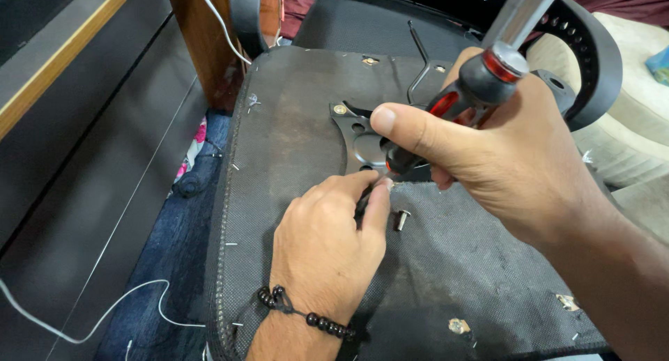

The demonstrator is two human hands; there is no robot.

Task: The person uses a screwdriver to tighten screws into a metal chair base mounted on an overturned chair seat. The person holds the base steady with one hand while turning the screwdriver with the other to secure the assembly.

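Right grip (502,152) wraps tight round the screwdriver (460,100) — left grip (334,242) pinches at its tip over the plate (359,141); a bolt (402,219) lies just right of my left fingers.

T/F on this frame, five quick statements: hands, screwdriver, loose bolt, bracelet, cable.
1. The right hand grips a red-and-black screwdriver. True.
2. The left hand lies flat, away from the tool tip. False: its fingertips pinch at the tip.
3. A loose bolt lies on the chair seat underside. True.
4. The beaded bracelet is on the right wrist. False: left wrist.
5. The white cable lies over the seat. False: on the floor, left.
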